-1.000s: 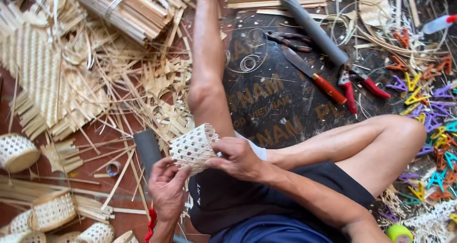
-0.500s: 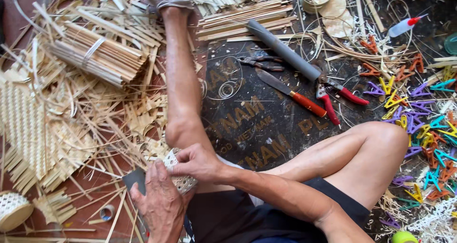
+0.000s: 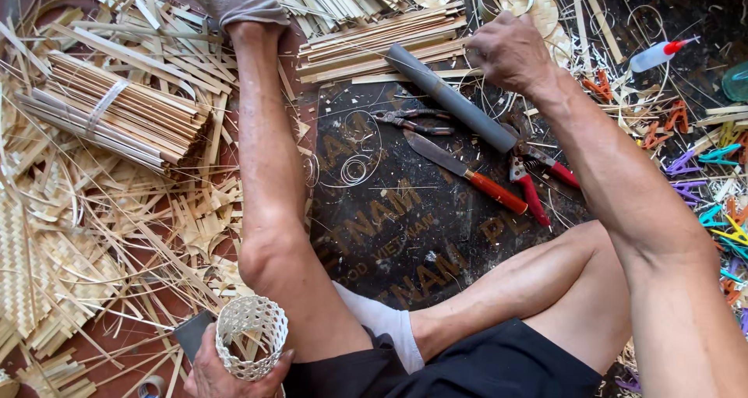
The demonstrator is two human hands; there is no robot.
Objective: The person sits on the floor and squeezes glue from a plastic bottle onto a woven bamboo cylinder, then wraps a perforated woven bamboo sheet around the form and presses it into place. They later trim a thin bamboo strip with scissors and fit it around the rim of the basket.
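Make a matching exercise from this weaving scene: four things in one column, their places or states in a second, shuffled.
1. woven cylinder
2. grey tube
3. squeeze bottle
4. tied strip bundle

A. far left, bound with a band
B. held in the left hand
C. top right, red cap
D. lying slantwise beside the right hand

Pairs: 1-B, 2-D, 3-C, 4-A

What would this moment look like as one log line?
left hand: holds woven basket | right hand: reaching among bamboo strips | gray tube, knife on mat
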